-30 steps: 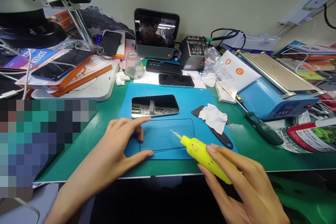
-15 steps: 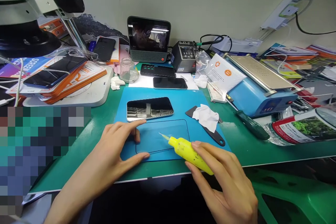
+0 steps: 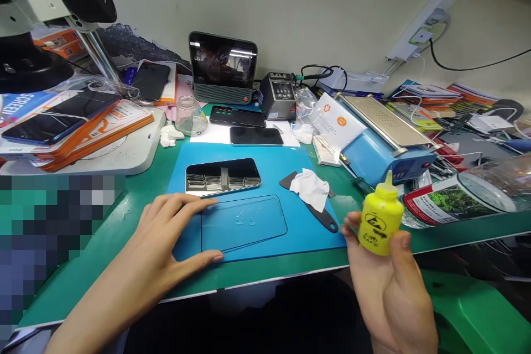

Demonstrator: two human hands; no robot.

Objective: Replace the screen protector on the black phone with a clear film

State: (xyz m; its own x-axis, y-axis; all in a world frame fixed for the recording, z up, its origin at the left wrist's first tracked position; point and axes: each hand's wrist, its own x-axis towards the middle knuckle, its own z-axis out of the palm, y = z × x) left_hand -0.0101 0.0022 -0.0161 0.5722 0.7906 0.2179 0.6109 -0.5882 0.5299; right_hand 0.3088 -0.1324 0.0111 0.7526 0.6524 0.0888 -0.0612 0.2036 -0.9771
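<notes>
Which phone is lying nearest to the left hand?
The phone on the blue mat, just beyond the left hand; the other phones lie farther back, off the mat.

Yellow bottle (image 3: 380, 227) with black markings; blue mat (image 3: 313, 243); black-bordered clear glass panel (image 3: 236, 232).

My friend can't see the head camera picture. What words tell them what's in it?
A person's right hand holds a yellow bottle upright; the left hand spans one end of a clear, dark-edged panel with drops on it, on a blue mat. Beyond the panel lies a phone; to its right, crumpled white tissue partly covers a black scraper.
</notes>
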